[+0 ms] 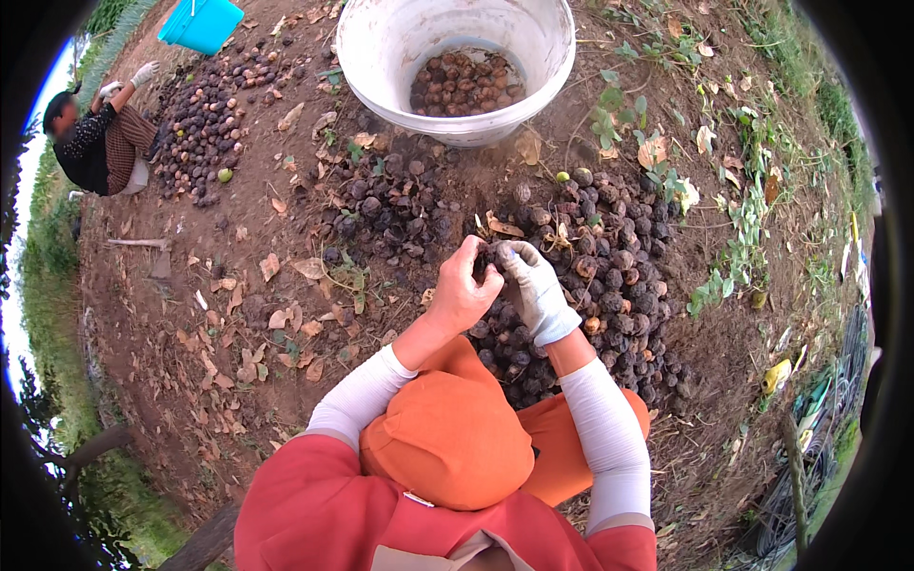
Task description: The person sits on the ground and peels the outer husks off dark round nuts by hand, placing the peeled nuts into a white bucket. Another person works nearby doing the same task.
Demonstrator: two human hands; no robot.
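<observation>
My bare left hand (pixel 463 289) and my right hand (pixel 532 285), in a pale glove, meet in front of my knees. Between their fingertips is a dark, husk-covered walnut (pixel 488 257), partly hidden by the fingers. Just right of and beneath my hands spreads a heap of blackened walnuts (pixel 614 278), some with lighter shell showing. To the upper left lies a smaller pile of dark husks (pixel 393 207). Beyond both stands a large white plastic bucket (pixel 357 71), its inside stained, with brown walnuts (pixel 464 86) at the bottom.
A co-worker (pixel 93 146) in gloves sits at the upper left beside another walnut heap (pixel 203 128) and a blue bucket (pixel 203 25). A hoe-like tool (pixel 158 255) rests on the leaf-strewn soil. Green vines (pixel 746 243) and coiled dark tubing (pixel 792 492) lie to the right.
</observation>
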